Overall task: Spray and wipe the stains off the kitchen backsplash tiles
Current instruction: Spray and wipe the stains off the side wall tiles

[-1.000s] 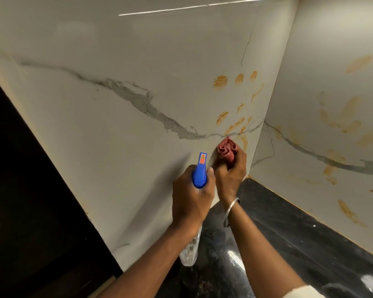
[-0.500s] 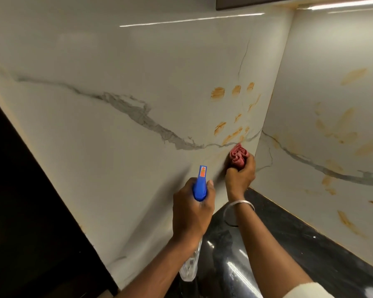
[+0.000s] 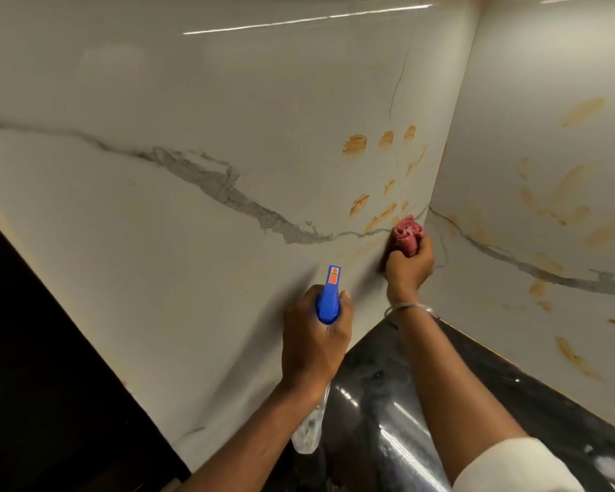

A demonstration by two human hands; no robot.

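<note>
The left hand grips a spray bottle with a blue top. The right hand squeezes a red cloth against the white tiles, just under orange stains near the corner.

White backsplash tiles, grey marble veining; orange-brown stains; pinkish-red cloth; blue spray head, orange label; black mottled countertop; silver bangle; cream sleeve.

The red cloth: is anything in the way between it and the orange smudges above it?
Nothing visible. The red cloth, bunched in the right hand, is up against the backsplash tile right below the nearest orange smudges, with only bare tile between them.
</note>
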